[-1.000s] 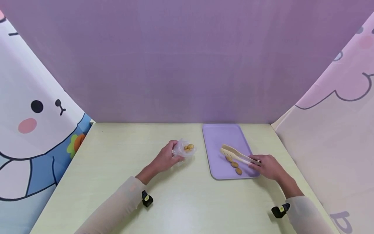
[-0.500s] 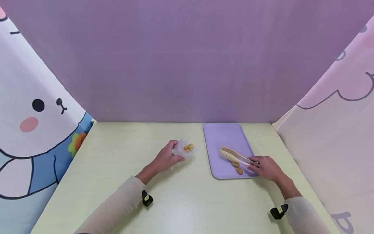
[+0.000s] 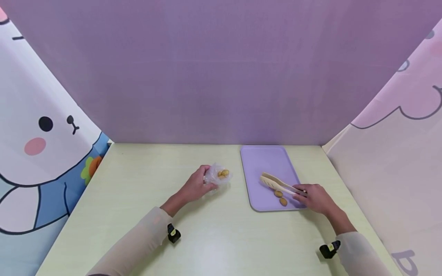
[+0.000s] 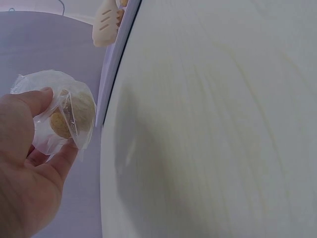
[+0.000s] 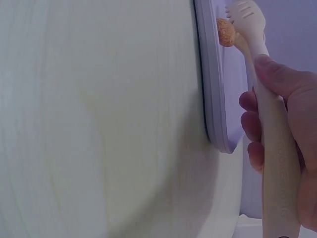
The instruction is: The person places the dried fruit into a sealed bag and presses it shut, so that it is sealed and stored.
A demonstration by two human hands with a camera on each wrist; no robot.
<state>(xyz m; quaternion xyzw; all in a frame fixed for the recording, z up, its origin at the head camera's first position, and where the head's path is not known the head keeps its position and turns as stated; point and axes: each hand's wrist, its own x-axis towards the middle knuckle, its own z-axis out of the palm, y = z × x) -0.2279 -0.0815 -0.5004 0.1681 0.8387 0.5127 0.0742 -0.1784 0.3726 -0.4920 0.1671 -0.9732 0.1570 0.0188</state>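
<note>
My left hand [image 3: 197, 187] holds a thin clear plastic bag [image 3: 211, 175] above the table, thumb and fingers around its side. Several brown, nut-like oval pieces [image 3: 225, 173] show in the bag's mouth. My right hand [image 3: 317, 197] grips cream tongs [image 5: 277, 144] by the handles, low over the purple tray [image 3: 266, 157]. Two similar brown pieces [image 3: 283, 201] lie on the tray beside the tongs, near its front. The tongs' slotted head covers the spot beyond them; whether a piece sits between its tips cannot be seen.
The pale wooden table [image 3: 152, 165] runs back to a purple wall panel [image 3: 214, 76]. Printed cartoon cloths hang at left and right. A small black device [image 3: 173, 234] sits on each wrist.
The tongs' head has come down over the farthest brown piece on the tray, which no longer shows. My left hand and the bag have stayed in place.
</note>
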